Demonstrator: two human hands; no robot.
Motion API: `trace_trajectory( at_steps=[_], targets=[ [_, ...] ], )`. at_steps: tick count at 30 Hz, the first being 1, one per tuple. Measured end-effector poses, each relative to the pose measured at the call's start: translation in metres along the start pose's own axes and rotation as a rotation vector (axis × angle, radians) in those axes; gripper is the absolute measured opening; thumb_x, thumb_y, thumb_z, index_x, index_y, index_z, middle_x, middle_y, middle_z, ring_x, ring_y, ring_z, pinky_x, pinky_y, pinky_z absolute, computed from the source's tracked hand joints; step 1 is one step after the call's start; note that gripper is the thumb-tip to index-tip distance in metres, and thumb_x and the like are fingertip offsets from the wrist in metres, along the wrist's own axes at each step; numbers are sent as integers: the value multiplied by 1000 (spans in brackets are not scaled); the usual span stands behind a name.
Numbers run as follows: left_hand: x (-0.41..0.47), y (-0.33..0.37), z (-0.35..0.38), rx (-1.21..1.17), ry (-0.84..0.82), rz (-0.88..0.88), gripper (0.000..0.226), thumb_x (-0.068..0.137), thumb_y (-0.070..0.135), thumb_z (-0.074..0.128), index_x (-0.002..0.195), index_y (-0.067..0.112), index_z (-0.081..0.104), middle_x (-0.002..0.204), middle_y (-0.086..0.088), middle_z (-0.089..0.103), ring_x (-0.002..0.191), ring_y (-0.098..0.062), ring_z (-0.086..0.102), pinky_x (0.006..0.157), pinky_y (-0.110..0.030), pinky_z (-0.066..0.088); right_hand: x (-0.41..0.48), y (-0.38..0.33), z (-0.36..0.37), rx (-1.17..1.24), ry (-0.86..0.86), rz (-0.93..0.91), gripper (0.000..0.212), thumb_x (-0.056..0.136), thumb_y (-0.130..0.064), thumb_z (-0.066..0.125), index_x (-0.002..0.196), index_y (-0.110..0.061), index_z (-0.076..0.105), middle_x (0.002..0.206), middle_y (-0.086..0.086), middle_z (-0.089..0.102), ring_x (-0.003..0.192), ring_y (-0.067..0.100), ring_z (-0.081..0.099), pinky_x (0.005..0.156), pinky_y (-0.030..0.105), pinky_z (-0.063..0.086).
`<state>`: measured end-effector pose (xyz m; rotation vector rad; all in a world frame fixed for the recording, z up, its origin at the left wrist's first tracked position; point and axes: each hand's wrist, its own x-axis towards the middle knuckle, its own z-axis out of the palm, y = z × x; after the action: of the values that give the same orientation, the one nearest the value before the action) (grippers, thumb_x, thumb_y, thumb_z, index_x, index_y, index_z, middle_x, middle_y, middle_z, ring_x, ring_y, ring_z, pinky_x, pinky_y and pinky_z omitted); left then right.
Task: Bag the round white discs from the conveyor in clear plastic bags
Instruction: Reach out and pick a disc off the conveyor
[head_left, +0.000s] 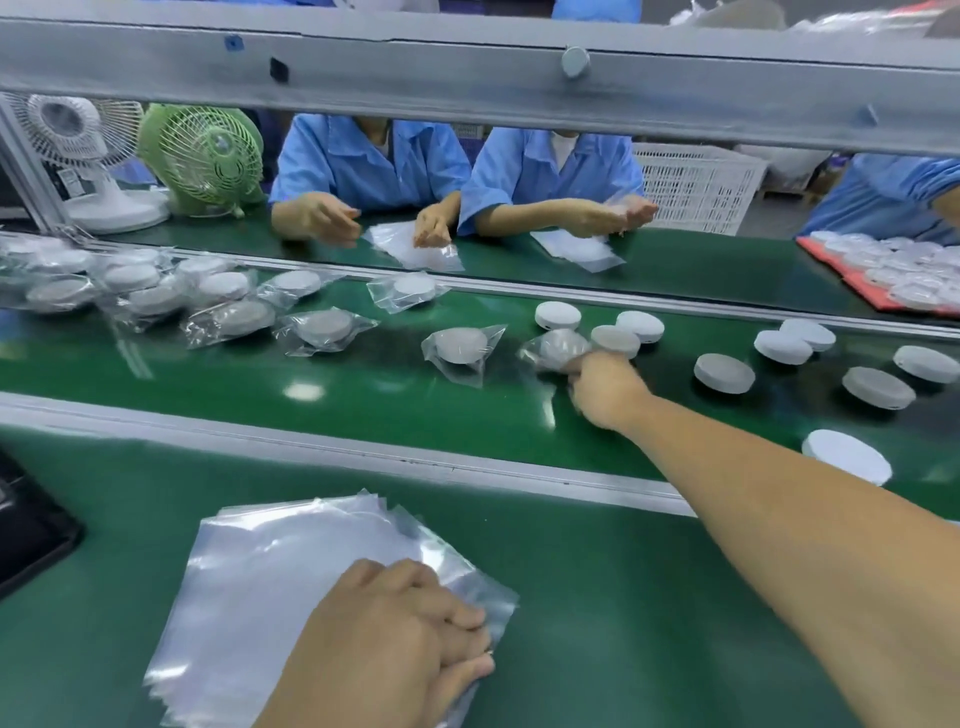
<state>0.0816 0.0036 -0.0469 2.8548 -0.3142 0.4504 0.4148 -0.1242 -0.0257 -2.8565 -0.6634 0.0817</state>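
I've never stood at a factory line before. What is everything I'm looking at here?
Conveyor belt: one, green, across the middle.
Bare discs: nine, white, belt's right half.
Bagged discs: many, white in clear bags, belt's left half, piled at far left.
Empty bags: one stack, clear, near bench.
Fans: two, white and green, far bench left.
Crate: one, white, beyond the far bench.
Tray: one, red, far bench right, loaded with discs.
Workers: three partly seen, blue coats, opposite.
Left hand: rests on the empty bags.
Right hand: at a bagged disc on the belt, blurred.

Loose discs (724, 372) crowd belt (260, 395) R; nr-edge strip bare.
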Motion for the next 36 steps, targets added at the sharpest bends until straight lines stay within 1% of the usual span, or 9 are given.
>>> trace_trajectory(
  at_steps=[6,9,11,15,20,23,28,32,36],
  targets=[
    [5,7,15,15,68,2,23,80,59,52,77,54,74,80,39,64,83,6,45,78,-24,31,0,24,5,-11,251,-69,38,99,-41,35,121,-39,66,117,4,71,92,25,63,78,34,48],
    [7,13,16,-59,103,-28,19,79,56,56,76,52,74,85,40,64,80,6,55,80,-24,34,-3,81,-3,-406,43,228,47,100,-60,27,140,-52,50,166,13,23,152,40,17,116,62,21],
    [6,18,14,-125,122,-84,17,79,56,58,77,51,73,87,41,63,81,7,56,80,-22,35,-2,118,-3,-386,-59,270,50,103,-61,27,148,-47,43,171,6,6,155,39,6,119,60,18],
    [3,23,6,-214,169,-239,15,81,56,60,80,50,74,90,43,63,88,13,55,83,-15,39,-11,143,-6,-241,215,222,34,104,-26,52,137,-22,61,146,11,53,125,36,54,99,43,51],
    [4,20,-4,-260,286,-448,22,84,60,54,84,51,74,98,48,61,103,13,56,86,-21,46,-73,81,-16,120,419,-300,32,90,-12,76,112,-34,71,110,2,75,95,32,67,84,31,48],
    [0,19,-8,-355,364,-532,16,82,58,59,86,53,73,95,45,63,104,11,59,93,-31,50,-148,38,-8,321,445,-668,45,84,-18,81,116,-38,55,125,-21,67,102,12,66,91,22,47],
    [1,25,-10,-545,429,-569,6,85,58,67,86,55,73,92,33,70,101,6,64,85,-20,49,-225,8,-1,433,465,-1198,33,97,-4,67,125,-21,71,134,0,67,122,20,66,88,36,53],
    [-1,33,-14,-1098,264,-486,27,77,55,79,96,36,81,105,11,76,103,-10,71,80,-22,58,-236,-10,4,581,452,-1133,18,91,-3,75,108,-8,79,122,4,74,119,19,68,83,40,57],
    [-7,39,-10,-900,223,-384,61,64,51,89,121,49,66,110,20,73,102,1,69,84,-10,51,-241,-20,4,820,392,-792,21,82,-38,85,98,-24,82,132,-7,70,137,19,55,105,41,51]
  ],
)
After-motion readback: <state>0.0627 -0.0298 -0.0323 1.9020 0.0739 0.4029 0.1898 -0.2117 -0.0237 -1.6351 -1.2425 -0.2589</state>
